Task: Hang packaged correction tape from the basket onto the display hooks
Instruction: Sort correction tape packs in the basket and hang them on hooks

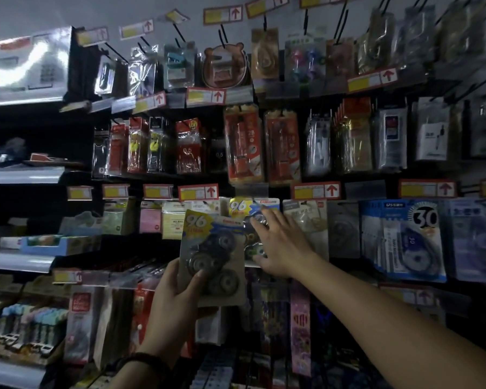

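Note:
My left hand (177,296) grips a correction tape pack (212,256) by its lower left corner; the card shows a yellow "96" badge and three round tape dispensers. It is held upright in front of the display. My right hand (278,245) reaches forward with fingers spread and touches a matching "96" pack (253,209) that hangs on a display hook in the third row. The hook itself is hidden behind the card. No basket is in view.
Rows of packaged stationery hang on black hooks with red and yellow price tags (198,192). Blue "30" tape packs (404,240) hang to the right. Sticky notes (174,223) sit left of the hanging pack. Grey shelves (20,175) stand at the left.

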`<state>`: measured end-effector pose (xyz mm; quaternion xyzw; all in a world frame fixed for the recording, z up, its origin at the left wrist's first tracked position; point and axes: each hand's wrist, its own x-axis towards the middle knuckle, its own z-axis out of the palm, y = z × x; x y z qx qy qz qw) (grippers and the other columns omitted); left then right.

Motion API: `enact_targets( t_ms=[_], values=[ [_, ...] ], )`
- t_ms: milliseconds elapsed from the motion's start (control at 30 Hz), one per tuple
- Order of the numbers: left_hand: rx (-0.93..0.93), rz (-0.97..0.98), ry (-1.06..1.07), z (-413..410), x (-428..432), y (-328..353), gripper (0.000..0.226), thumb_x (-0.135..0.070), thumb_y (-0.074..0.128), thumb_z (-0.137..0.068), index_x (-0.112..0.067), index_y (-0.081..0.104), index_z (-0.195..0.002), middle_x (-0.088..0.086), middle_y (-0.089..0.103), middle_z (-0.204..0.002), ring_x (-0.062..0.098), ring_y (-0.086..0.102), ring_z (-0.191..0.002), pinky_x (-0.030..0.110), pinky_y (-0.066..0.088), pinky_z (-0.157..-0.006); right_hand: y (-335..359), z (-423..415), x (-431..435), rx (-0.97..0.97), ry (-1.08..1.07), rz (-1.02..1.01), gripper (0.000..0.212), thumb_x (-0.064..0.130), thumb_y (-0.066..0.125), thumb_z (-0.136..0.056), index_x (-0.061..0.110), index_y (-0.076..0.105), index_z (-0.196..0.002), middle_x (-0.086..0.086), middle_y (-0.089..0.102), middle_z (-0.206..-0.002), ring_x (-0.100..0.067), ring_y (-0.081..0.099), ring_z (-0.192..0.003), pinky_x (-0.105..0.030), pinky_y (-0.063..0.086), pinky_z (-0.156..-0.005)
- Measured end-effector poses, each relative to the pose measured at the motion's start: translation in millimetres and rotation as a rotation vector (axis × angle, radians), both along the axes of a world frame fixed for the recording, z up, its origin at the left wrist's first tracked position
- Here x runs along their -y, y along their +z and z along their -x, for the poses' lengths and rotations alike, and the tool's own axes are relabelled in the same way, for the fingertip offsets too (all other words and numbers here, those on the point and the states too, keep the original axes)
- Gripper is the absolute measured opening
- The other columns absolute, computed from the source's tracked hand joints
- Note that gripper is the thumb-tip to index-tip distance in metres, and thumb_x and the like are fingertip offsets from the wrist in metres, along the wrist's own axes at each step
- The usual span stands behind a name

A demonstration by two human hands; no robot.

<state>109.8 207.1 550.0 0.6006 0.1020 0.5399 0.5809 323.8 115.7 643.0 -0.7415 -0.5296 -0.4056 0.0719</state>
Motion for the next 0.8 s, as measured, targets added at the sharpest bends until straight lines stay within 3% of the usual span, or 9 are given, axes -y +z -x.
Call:
enact_targets(
  t_ms=[100,200,300,367,467,533,600,667,800],
  values=[
    [0.027,0.045,-0.031,-6,-1,1,0.022,-0.019,0.068,-0.102,-0.032,0.067,-0.12,0.003,0.076,-0.116,0.03,0.077,-0.102,0.048,0.066,-0.066,-5,10,15,-0.089,0.289,-0.185,0.074,0.047,0.059,-0.094,0.021,0.035,-0.159,-0.008,0.027,-0.165,-0.027,0.028,-0.151,-0.051,0.034,-0.12],
    [0.028,0.08,-0.094,-13,4,2,0.025,-0.02,0.069,-0.102,-0.034,0.065,-0.122,0.001,0.077,-0.119,0.03,0.079,-0.102,0.049,0.066,-0.069,-12,22,29,-0.079,0.471,-0.067,0.093,0.067,0.063,-0.088,0.035,0.02,-0.164,-0.003,0.019,-0.167,-0.024,0.019,-0.155,-0.049,0.027,-0.124],
    [0.055,0.107,-0.144,-19,12,3,0.029,-0.015,0.067,-0.101,-0.029,0.063,-0.126,0.003,0.078,-0.119,0.032,0.08,-0.1,0.05,0.065,-0.068,-23,28,36,0.034,0.417,0.078,0.113,0.082,0.063,-0.077,0.039,0.008,-0.165,-0.005,0.003,-0.173,-0.027,0.003,-0.16,-0.052,0.017,-0.127],
    [0.049,0.103,-0.159,-21,16,4,0.029,-0.012,0.067,-0.101,-0.027,0.063,-0.126,0.006,0.078,-0.119,0.033,0.08,-0.101,0.052,0.065,-0.069,-27,27,39,-0.011,0.406,0.063,0.113,0.08,0.066,-0.074,0.04,0.013,-0.165,-0.005,0.006,-0.171,-0.026,0.003,-0.159,-0.055,0.021,-0.126],
    [-0.011,0.071,-0.138,-25,16,5,0.031,-0.013,0.071,-0.099,-0.026,0.064,-0.127,0.008,0.078,-0.119,0.032,0.079,-0.103,0.051,0.066,-0.072,-26,23,42,-0.067,0.394,0.02,0.11,0.074,0.074,-0.07,0.038,0.025,-0.162,-0.003,0.015,-0.167,-0.023,0.008,-0.157,-0.051,0.022,-0.126],
    [-0.088,-0.004,-0.038,-26,14,6,0.043,-0.02,0.078,-0.095,-0.028,0.061,-0.134,0.003,0.075,-0.121,0.027,0.076,-0.109,0.05,0.066,-0.082,-24,18,40,-0.029,0.322,0.011,0.111,0.074,0.071,-0.067,0.037,0.027,-0.162,-0.004,0.018,-0.166,-0.026,0.011,-0.156,-0.052,0.025,-0.125],
    [-0.167,-0.101,0.056,-24,13,8,0.054,-0.025,0.08,-0.094,-0.03,0.052,-0.14,-0.008,0.069,-0.119,0.018,0.071,-0.111,0.041,0.063,-0.086,-19,14,36,-0.019,0.223,0.014,0.111,0.073,0.071,-0.066,0.035,0.028,-0.161,-0.006,0.02,-0.164,-0.028,0.014,-0.154,-0.054,0.029,-0.123],
    [-0.209,-0.171,0.101,-23,14,10,0.056,-0.022,0.077,-0.096,-0.033,0.046,-0.14,-0.018,0.061,-0.114,0.008,0.068,-0.104,0.027,0.057,-0.076,-12,12,33,-0.007,0.146,0.023,0.111,0.07,0.072,-0.067,0.032,0.028,-0.162,-0.009,0.022,-0.163,-0.03,0.015,-0.152,-0.055,0.03,-0.123],
    [-0.297,-0.265,0.177,-23,14,7,0.046,-0.02,0.077,-0.095,-0.034,0.053,-0.132,-0.011,0.067,-0.12,0.003,0.068,-0.105,0.018,0.055,-0.08,-1,8,24,0.08,0.042,0.05,0.111,0.068,0.075,-0.069,0.028,0.029,-0.161,-0.015,0.022,-0.165,-0.036,0.02,-0.152,-0.055,0.03,-0.122]
  ],
)
